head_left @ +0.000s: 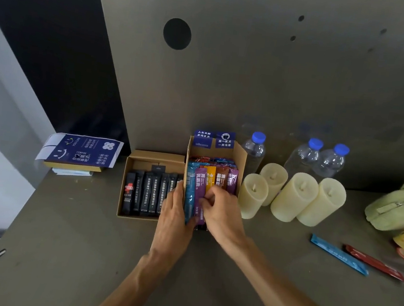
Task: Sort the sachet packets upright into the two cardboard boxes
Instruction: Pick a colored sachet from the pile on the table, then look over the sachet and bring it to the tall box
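Two brown cardboard boxes sit side by side on the matte grey bench (85,240). The left box (157,156) holds a row of slim black sachets (146,191). The taller right box (241,162) is packed with glossy coloured sticks. The left hand (175,220) presses straight fingers flat against a blue sachet (190,189) at that box's front. The right hand (224,213) curls its fingers and seems to pinch the purple sachet (200,180) beside it. A loose blue sachet (339,254) and a red sachet (374,263) lie flat near the waxy cream candles (294,196).
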A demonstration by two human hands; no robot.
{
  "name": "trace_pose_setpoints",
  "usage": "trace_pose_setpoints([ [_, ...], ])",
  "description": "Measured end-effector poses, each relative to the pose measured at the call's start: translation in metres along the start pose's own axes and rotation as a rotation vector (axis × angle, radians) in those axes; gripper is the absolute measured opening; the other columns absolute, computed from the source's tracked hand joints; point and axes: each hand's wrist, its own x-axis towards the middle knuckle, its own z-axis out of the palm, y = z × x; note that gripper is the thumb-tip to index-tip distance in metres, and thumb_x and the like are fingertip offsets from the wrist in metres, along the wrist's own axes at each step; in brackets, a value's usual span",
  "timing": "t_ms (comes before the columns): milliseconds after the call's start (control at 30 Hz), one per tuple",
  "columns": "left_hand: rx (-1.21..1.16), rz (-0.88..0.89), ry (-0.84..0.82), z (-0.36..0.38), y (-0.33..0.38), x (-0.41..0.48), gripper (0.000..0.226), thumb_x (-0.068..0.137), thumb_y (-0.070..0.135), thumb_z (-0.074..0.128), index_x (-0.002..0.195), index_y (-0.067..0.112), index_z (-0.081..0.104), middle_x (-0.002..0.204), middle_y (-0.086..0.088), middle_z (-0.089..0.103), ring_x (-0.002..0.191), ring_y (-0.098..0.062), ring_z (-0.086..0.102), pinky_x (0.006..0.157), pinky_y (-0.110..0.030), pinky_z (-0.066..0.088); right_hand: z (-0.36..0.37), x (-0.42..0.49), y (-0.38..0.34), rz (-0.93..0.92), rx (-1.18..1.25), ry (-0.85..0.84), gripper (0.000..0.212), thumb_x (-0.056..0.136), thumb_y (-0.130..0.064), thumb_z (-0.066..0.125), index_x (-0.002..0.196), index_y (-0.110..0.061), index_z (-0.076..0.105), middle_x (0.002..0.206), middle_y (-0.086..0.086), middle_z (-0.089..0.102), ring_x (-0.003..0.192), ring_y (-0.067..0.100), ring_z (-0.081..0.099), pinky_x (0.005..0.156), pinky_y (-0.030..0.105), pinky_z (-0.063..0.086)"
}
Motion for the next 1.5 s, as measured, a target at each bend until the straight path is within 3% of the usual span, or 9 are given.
trace_pose_setpoints([
  [200,0.008,-0.014,-0.019,-0.001,0.000,0.001,0.096,0.085,0.017,0.074,0.156,0.021,0.009,0.144,0.002,0.038,0.135,-0.013,0.036,0.113,-0.036,0.038,-0.008,0.019,-0.015,-0.079,-0.136,-0.002,0.013,0.096,-0.030,0.063,0.101,-0.019,0.059,0.104,-0.002,0.071,0.092,0.016,0.069,0.079,0.032,0.056],
  [433,-0.003,-0.011,0.012,-0.002,-0.001,-0.005,0.095,0.084,0.014,0.074,0.156,0.022,0.011,0.144,0.003,0.037,0.134,-0.012,0.039,0.109,-0.040,0.044,-0.011,0.013,-0.012,-0.070,-0.071,-0.004,0.012,0.095,-0.029,0.064,0.097,-0.018,0.060,0.106,-0.001,0.071,0.094,0.013,0.068,0.081,0.031,0.058],
  [600,0.017,0.020,0.115,-0.007,0.012,-0.029,0.083,0.085,0.019,0.074,0.150,0.027,0.022,0.138,0.005,0.039,0.123,-0.008,0.047,0.092,-0.028,0.051,-0.037,-0.011,0.010,-0.072,0.030,0.011,0.012,0.093,-0.028,0.068,0.094,-0.018,0.061,0.098,-0.009,0.067,0.086,0.004,0.066,0.070,0.020,0.057],
  [733,0.017,0.116,0.064,0.001,0.041,-0.043,0.046,0.084,0.018,0.075,0.123,0.027,0.051,0.114,0.014,0.050,0.096,0.007,0.056,0.069,-0.001,0.042,-0.078,-0.041,0.057,-0.060,0.001,0.048,0.008,0.091,-0.026,0.070,0.094,-0.020,0.066,0.088,-0.018,0.064,0.077,-0.002,0.063,0.068,0.013,0.053],
  [867,0.024,0.315,-0.200,0.039,0.068,-0.040,0.024,0.083,0.020,0.077,0.102,0.026,0.065,0.100,0.018,0.057,0.085,0.002,0.059,0.075,-0.006,0.046,-0.117,-0.065,0.139,-0.019,-0.101,0.076,0.003,0.090,-0.022,0.070,0.092,-0.021,0.067,0.085,-0.012,0.068,0.076,0.002,0.064,0.071,0.022,0.054],
  [967,0.123,0.385,-0.426,0.086,0.099,-0.034,0.020,0.095,0.029,0.061,0.115,0.026,0.061,0.113,0.013,0.056,0.096,-0.001,0.059,0.085,-0.025,0.053,-0.141,-0.083,0.215,0.092,-0.233,0.121,0.008,0.092,-0.019,0.066,0.099,-0.019,0.070,0.098,-0.003,0.071,0.093,0.015,0.066,0.084,0.031,0.053],
  [1067,0.303,0.454,-0.563,0.151,0.130,-0.028,0.035,0.102,0.030,0.045,0.137,0.023,0.048,0.138,0.004,0.048,0.122,-0.015,0.050,0.104,-0.033,0.042,-0.160,-0.097,0.274,0.225,-0.407,0.105,0.031,0.094,-0.025,0.062,0.124,-0.017,0.066,0.128,0.003,0.065,0.122,0.022,0.056,0.105,0.039,0.045],
  [1300,0.595,0.696,-0.613,0.266,0.154,-0.016,0.062,0.098,0.017,0.049,0.154,0.013,0.023,0.160,-0.007,0.023,0.144,-0.025,0.025,0.121,-0.039,0.018,-0.179,-0.109,0.326,0.257,-0.476,0.100,0.043,0.096,-0.025,0.060,0.138,-0.016,0.058,0.144,0.005,0.054,0.138,0.025,0.043,0.114,0.046,0.038],
  [1500,0.505,0.670,-0.541,0.272,0.158,-0.015,0.037,0.091,0.012,0.056,0.126,0.025,0.053,0.118,0.003,0.053,0.110,-0.018,0.050,0.100,-0.032,0.039,-0.189,-0.105,0.328,0.231,-0.422,0.087,0.041,0.091,-0.029,0.067,0.131,-0.023,0.061,0.127,-0.004,0.058,0.122,0.018,0.049,0.107,0.035,0.041],
])
